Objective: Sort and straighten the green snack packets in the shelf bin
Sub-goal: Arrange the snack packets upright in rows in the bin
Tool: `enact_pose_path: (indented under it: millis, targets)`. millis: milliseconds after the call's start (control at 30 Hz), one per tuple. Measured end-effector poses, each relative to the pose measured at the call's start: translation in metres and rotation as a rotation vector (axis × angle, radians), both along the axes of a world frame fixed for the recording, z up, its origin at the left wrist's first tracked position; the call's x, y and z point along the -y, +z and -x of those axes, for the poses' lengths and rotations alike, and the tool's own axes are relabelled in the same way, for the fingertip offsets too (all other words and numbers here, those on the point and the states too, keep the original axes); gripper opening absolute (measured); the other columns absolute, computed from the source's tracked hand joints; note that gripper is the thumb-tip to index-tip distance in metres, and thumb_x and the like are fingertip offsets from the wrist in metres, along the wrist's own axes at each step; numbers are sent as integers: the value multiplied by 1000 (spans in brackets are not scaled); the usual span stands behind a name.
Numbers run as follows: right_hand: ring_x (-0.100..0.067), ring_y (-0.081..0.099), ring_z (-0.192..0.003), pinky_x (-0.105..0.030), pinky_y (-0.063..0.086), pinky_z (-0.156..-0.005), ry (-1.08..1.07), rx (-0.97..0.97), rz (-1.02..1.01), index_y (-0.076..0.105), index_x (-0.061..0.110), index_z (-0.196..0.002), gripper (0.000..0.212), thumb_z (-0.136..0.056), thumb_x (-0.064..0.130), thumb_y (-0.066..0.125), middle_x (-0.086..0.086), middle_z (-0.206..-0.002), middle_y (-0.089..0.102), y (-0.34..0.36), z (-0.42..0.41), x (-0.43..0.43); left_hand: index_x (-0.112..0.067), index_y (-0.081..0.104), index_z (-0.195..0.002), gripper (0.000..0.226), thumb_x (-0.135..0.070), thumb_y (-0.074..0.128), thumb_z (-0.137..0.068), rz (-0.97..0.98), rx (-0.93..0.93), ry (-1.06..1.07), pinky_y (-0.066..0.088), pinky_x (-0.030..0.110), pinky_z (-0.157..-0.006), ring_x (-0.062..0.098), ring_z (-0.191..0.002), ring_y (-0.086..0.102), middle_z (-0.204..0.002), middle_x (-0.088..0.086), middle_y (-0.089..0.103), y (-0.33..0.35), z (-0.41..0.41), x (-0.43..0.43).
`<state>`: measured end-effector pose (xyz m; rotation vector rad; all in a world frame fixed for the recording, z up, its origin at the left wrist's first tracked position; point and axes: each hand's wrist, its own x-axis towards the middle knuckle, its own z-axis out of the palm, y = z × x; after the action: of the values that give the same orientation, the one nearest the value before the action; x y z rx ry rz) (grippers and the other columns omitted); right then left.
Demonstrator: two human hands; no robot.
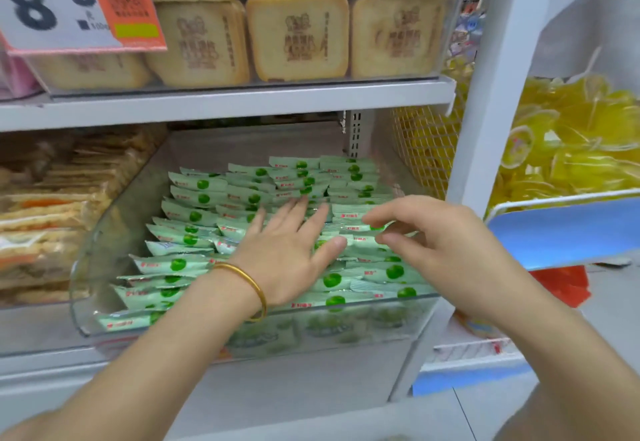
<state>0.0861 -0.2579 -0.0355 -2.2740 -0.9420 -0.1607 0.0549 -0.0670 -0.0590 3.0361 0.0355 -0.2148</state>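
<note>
Several pale green snack packets (pixel 194 213) with a green dot lie in overlapping rows inside a clear plastic shelf bin (pixel 114 219). My left hand (pixel 287 253), with a gold bangle on the wrist, lies flat and open on the packets in the bin's middle, fingers spread. My right hand (pixel 433 232) hovers over the right side of the bin, with thumb and fingertips pinching the edge of one green packet (pixel 360 227). The packets under both hands are hidden.
Stamped bread blocks (pixel 298 37) fill the shelf above, behind a price sign (pixel 52 4). Wrapped biscuits (pixel 52 212) fill the bin to the left. A white upright (pixel 498 77) bounds the right side, with yellow packets (pixel 571 142) in a blue-edged tray (pixel 561 229) beyond it.
</note>
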Motion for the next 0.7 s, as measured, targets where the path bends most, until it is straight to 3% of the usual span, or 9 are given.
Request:
enact_pose_path:
  millis: [133,300,433,700]
  targets:
    - [-6,59,-86,-17,43,-80,48,35,175,69,21,-105,23,-87,9,63,13,-92,56,1,4,2,-37,-12,-147,64,-61,6,-91,-44,29,-12,-9,43,-117,7,-144,-15,-158,-8,-15,-6,0,-7]
    - [-11,57,-89,-32,47,-83,72,24,405,70,24,-97,14,-87,31,64,12,-88,52,5,7,1,-35,-6,-149,61,-57,9,-93,-40,113,-20,-7,43,-118,7,-144,-12,-159,-7,-8,-4,3,-3]
    - [-13,57,-91,-34,48,-82,39,13,567,69,25,-97,15,-89,33,60,8,-97,57,9,8,-3,-39,-6,-148,59,-57,7,-94,-36,126,-84,-9,42,-118,7,-144,-16,-158,-7,-12,-4,9,11]
    - [-17,55,-94,-34,48,-77,35,77,659,61,28,-94,8,-92,29,53,9,-101,52,7,10,-5,-40,-6,-148,57,-55,9,-95,-53,110,-95,-6,41,-118,11,-146,-8,-159,-4,-4,-7,4,10]
